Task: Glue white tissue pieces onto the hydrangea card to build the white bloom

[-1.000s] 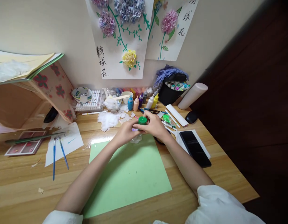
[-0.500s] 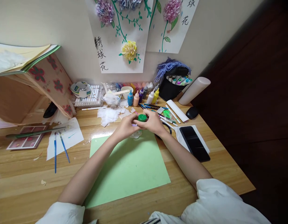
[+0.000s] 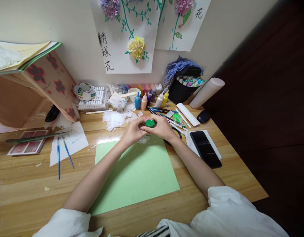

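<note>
Above the far edge of a light green sheet of paper point(image 3: 139, 174), both hands meet around a small container with a round green lid point(image 3: 150, 123). My left hand point(image 3: 132, 132) grips it from the left, and my right hand point(image 3: 163, 128) closes on it from the right. Fingers and thumbs cover most of its body, so its full shape is hidden. Just below the hands, a clear, rounded object point(image 3: 144, 139) shows at the paper's far edge; whether it belongs to the container I cannot tell.
Cut white paper pieces point(image 3: 114, 119) and several paint bottles point(image 3: 143, 102) stand or lie beyond the hands. Pens, scissors point(image 3: 176, 131) and a phone point(image 3: 205, 148) are to the right. Paintbrushes point(image 3: 58, 159) and a cardboard box point(image 3: 53, 82) occupy the left.
The camera view has tilted down slightly, so the wall pictures sit higher in the frame. Both hands keep their hold on the green-lidded container, with barely any shift.
</note>
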The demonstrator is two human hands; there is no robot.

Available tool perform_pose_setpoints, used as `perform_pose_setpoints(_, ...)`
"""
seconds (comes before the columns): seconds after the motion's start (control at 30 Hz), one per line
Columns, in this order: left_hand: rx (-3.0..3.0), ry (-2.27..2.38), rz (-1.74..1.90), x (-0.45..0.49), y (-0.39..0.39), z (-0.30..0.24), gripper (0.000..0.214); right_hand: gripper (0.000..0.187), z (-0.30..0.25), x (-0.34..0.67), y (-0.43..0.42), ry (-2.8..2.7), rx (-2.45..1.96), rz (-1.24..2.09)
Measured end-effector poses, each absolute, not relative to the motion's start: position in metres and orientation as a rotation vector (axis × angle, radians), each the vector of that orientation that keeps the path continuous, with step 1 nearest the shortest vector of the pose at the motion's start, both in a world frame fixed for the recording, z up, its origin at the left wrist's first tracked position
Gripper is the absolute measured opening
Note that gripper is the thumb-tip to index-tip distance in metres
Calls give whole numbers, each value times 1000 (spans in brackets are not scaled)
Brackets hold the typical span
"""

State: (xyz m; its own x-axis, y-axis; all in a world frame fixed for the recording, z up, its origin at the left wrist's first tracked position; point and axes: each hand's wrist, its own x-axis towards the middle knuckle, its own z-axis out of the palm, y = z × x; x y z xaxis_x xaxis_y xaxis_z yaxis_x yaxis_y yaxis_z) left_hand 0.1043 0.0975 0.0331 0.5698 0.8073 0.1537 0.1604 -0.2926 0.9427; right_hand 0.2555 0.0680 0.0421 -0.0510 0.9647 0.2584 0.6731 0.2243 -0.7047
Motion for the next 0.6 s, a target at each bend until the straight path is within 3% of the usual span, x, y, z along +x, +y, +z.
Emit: perform_pose_setpoints(0.6, 1858, 837, 810, 104, 96, 32, 13, 45, 41, 259, 66, -1904, -1444, 488)
